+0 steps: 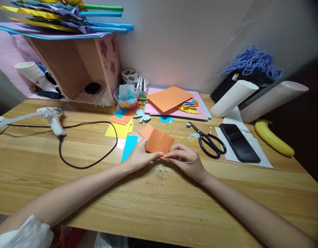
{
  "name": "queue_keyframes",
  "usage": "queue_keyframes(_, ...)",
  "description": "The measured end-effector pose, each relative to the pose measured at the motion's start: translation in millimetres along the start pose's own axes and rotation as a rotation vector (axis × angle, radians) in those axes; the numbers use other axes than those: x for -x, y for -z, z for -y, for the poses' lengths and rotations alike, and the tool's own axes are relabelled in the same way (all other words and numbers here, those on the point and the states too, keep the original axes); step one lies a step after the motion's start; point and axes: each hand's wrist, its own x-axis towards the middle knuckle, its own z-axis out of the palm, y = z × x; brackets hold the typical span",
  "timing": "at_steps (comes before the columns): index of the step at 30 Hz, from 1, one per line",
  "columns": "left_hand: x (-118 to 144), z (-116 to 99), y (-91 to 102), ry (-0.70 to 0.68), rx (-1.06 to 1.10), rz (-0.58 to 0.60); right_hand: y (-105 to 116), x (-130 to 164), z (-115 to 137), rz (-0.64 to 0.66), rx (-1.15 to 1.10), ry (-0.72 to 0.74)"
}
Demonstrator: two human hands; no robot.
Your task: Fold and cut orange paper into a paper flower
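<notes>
Between my two hands is a small square of orange paper [160, 140] with a crease running through its middle. My left hand [139, 155] grips its left side, the thumb along the lower edge. The fingertips of my right hand [186, 160] pinch the paper's lower right corner. Just behind it on the table lies a lighter orange piece [145, 131]. A blue paper strip [129, 147] sits close to my left hand, partly covered by it. To the right of my right hand are black-handled scissors [209, 141], their blades pointing away from me.
A glue gun [52, 120] with a looping black cord [78, 167] stands left. Yellow sheets [115, 129], a tub of scraps [126, 98] and a pink sheet stack [151, 109] lie behind. On the right are a phone [239, 143], a banana [274, 139] and white rolls [235, 98].
</notes>
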Motion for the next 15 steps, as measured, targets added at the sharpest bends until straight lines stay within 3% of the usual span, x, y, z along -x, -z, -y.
queue_keyframes(7,1.4,3.1,-1.5,-0.020,0.057,0.026,0.3,-4.5,4.0,0.005,-0.027,-0.142)
queue_keyframes(15,2.3,2.3,-2.5,-0.091,0.032,0.023,-0.3,-5.2,7.3,0.045,0.029,-0.146)
